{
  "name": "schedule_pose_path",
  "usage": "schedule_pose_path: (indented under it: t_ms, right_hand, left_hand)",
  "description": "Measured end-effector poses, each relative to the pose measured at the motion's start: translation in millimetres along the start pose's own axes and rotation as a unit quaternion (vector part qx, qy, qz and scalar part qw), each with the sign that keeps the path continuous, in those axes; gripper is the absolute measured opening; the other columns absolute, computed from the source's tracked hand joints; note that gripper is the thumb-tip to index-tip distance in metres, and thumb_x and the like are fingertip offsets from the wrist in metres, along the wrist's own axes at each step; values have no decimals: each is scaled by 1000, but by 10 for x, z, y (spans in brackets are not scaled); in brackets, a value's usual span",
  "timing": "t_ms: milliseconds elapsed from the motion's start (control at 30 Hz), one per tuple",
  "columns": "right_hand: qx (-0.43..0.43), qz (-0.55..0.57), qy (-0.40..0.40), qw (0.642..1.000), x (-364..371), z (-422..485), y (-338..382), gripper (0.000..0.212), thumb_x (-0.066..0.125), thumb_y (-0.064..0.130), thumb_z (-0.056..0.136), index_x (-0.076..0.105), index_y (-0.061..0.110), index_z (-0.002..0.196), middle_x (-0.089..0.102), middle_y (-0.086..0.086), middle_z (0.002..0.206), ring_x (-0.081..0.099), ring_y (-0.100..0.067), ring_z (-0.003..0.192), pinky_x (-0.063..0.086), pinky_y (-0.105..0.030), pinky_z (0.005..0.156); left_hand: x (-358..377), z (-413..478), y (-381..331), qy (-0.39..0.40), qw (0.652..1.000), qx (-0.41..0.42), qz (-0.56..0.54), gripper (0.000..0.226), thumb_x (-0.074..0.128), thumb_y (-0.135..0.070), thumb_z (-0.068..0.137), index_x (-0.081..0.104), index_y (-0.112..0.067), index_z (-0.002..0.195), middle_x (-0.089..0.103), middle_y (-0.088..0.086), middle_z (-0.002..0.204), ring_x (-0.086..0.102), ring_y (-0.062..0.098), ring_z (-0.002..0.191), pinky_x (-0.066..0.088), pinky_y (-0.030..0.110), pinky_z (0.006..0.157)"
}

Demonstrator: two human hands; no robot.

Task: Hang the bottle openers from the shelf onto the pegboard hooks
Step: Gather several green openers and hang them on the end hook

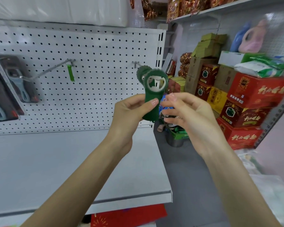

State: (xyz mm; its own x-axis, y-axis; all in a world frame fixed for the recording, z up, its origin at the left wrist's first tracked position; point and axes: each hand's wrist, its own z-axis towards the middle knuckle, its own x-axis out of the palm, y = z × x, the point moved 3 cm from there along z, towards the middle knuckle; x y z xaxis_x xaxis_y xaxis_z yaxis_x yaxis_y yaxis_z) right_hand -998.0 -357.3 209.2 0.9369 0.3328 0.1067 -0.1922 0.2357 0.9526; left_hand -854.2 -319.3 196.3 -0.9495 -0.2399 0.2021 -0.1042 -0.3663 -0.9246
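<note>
A small bunch of green bottle openers (pixel 150 96) is held upright in front of the right edge of the pegboard (pixel 97 46). At least two seem to be stacked, though the count cannot be made out through the blur. The handles are gripped by the left hand (pixel 129 110), with the thumb laid across the front one. This leaves the ring-shaped heads free at the top, probably so that the openings can be slipped over a peg.

The right hand (pixel 187 112) holds nothing. Its fingers are loosely curled just beside the handles, apparently ready to peel one opener off the bunch.

The heads are raised close to a short hook (pixel 136 63) at the right side of the pegboard, which appears to be the intended target. Whether anything has been threaded onto it cannot be told.

A slim green opener (pixel 71 73) is already hung on a long hook (pixel 56 68) near the middle of the pegboard, so part of the job is judged done. Packaged tools (pixel 15 82) are hung at the pegboard's left side. The shelf (pixel 56 161) lies directly below the pegboard.
</note>
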Motion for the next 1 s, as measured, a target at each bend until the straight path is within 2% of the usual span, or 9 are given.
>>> schedule_pose_path:
  t_ms: [67, 167, 267, 433, 533, 667, 767, 867, 1000]
  right_hand:
    - [13, -14, 3, 1000, -13, -16, -25, 32, 73, 40, 70, 72, 15, 91, 75, -4, 88, 73, -19, 80, 56, -23, 63]
    - [34, -21, 13, 999, -20, -19, -86, 22, 73, 31, 77, 72, 13, 89, 75, -6, 86, 73, -21, 79, 58, -27, 64]
    - [53, -24, 27, 998, 17, -2, -126, 13, 73, 23, 81, 73, 11, 87, 75, -7, 82, 73, -24, 74, 59, -31, 65]
    - [54, -44, 22, 997, 80, 67, -137, 12, 75, 21, 81, 72, 9, 85, 74, -2, 74, 69, -12, 61, 56, -24, 55]
    - [53, -46, 22, 997, 84, 96, -167, 9, 74, 22, 82, 72, 14, 79, 73, 1, 72, 66, -9, 61, 54, -22, 53]
    - [57, -36, 30, 997, 86, 133, -202, 9, 72, 21, 84, 72, 14, 79, 75, -1, 76, 70, -12, 68, 53, -21, 53]
    - [69, -4, 33, 997, 76, 167, -225, 8, 70, 17, 86, 69, 10, 82, 75, -7, 81, 73, -21, 74, 59, -28, 60]
    - [76, 15, 28, 997, 54, 204, -245, 7, 68, 13, 87, 68, 7, 84, 75, -10, 81, 73, -26, 73, 60, -31, 63]
    - [79, 20, 30, 996, 37, 270, -253, 7, 69, 13, 86, 68, 6, 85, 75, -10, 79, 73, -25, 69, 58, -29, 58]
  left_hand:
    - [47, 26, -25, -7, 1000, 1, -13, 18, 66, -12, 86, 73, -6, 102, 75, 5, 91, 66, 10, 74, 55, 22, 72]
    - [103, 47, -42, -9, 1000, -2, -18, 15, 65, -16, 88, 74, -8, 96, 75, 8, 92, 67, 14, 77, 55, 24, 76]
    - [146, 44, -34, -1, 1000, -5, -25, 12, 64, -16, 89, 74, -9, 90, 74, 2, 81, 66, 9, 70, 54, 18, 67]
    - [160, 67, -28, -5, 999, -22, -38, 9, 64, -15, 88, 72, -10, 87, 69, -4, 68, 63, 8, 61, 50, 14, 60]
    - [147, 91, -16, -19, 999, -27, -35, 9, 65, -13, 88, 72, -8, 89, 70, -1, 73, 62, 9, 64, 51, 16, 62]
    - [122, 132, 26, -44, 998, -39, -17, 9, 66, -15, 86, 72, -8, 89, 70, 0, 78, 60, 9, 69, 50, 23, 72]
    - [143, 164, 54, -45, 998, -42, -19, 9, 66, -14, 86, 72, -9, 89, 70, -4, 73, 61, 5, 64, 52, 17, 64]
    - [167, 202, 80, -47, 998, -40, -21, 8, 66, -13, 86, 72, -9, 89, 70, -5, 71, 62, 4, 63, 53, 15, 64]
    - [166, 253, 99, -60, 997, -36, -19, 12, 66, -14, 87, 73, -5, 91, 74, 9, 88, 64, 10, 74, 53, 20, 69]
